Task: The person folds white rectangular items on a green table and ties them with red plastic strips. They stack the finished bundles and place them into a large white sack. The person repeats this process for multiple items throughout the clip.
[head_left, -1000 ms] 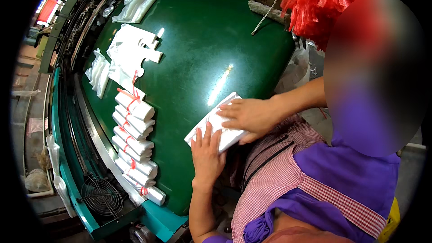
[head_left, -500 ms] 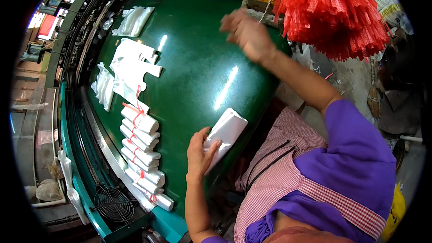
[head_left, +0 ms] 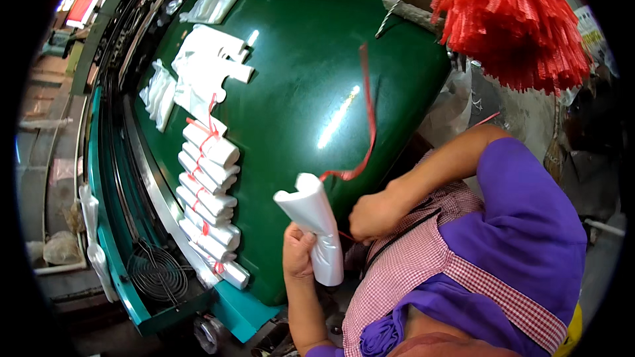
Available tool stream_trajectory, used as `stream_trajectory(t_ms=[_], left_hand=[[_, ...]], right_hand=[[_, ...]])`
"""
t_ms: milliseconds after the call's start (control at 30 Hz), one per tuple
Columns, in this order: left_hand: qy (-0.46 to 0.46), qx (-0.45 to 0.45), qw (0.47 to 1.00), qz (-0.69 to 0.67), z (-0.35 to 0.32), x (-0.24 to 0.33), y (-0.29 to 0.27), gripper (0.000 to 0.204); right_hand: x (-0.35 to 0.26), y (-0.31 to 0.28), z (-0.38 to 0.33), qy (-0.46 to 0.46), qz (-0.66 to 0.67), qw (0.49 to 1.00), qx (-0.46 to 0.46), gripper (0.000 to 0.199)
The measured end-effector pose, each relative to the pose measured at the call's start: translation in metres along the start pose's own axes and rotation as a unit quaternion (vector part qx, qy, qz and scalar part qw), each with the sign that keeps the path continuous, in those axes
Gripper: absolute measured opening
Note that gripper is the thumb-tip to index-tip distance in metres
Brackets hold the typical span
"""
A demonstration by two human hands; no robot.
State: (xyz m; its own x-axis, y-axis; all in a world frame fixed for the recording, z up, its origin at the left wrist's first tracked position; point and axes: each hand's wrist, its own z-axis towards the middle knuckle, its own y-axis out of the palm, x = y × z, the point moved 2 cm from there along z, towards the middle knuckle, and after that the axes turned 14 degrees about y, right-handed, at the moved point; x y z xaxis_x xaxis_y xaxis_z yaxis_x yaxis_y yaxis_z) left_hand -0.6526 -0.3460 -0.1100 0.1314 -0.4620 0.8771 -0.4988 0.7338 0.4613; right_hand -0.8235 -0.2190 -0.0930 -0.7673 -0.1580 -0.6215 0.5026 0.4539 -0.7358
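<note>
My left hand (head_left: 299,251) is closed round a folded bundle of white plastic bags (head_left: 317,231), held tilted above the table's near edge. A thin red plastic strip (head_left: 370,133) loops behind the top of the bundle; one long tail arcs out over the table. Just right of the bundle, my right hand (head_left: 376,215) is a fist with its knuckles toward the bundle. A short red end of the strip shows between this fist and the bundle, and the fingertips are hidden.
A row of white bag bundles tied with red strips (head_left: 210,201) lies along the left of the green table (head_left: 291,20). Loose white bags (head_left: 206,59) lie beyond them. A tuft of red strips (head_left: 509,26) hangs at upper right, near a tray (head_left: 413,6).
My right hand has come back from the far right of the table to beside the bundle, bringing a red strip. My left hand has lifted and turned the bundle upright.
</note>
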Motion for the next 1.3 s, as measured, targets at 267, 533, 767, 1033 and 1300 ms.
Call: stream_trajectory(t_ms=[267, 533, 767, 1033, 1300], left_hand=[[0.068, -0.089, 0.886, 0.45, 0.065, 0.048, 0.01, 0.034], [0.346, -0.013, 0.771, 0.535, 0.064, 0.016, 0.037, 0.024], [0.184, 0.059, 0.942, 0.275, 0.07, 0.008, 0.008, 0.01], [0.368, 0.011, 0.797, 0.479, 0.06, 0.008, 0.019, 0.012], [0.442, -0.069, 0.628, 0.636, 0.054, 0.028, 0.031, 0.014]], right_hand=[[0.011, -0.056, -0.021, -0.196, 0.125, 0.933, 0.276, 0.019], [0.051, -0.061, 0.025, 0.092, 0.509, 0.855, 0.042, 0.025], [0.008, -0.046, 0.019, -0.121, -0.062, 0.913, 0.384, 0.014], [0.062, -0.06, 0.044, 0.115, 0.635, 0.762, 0.056, 0.021], [0.043, -0.05, 0.034, -0.001, 0.168, 0.947, 0.274, 0.011]])
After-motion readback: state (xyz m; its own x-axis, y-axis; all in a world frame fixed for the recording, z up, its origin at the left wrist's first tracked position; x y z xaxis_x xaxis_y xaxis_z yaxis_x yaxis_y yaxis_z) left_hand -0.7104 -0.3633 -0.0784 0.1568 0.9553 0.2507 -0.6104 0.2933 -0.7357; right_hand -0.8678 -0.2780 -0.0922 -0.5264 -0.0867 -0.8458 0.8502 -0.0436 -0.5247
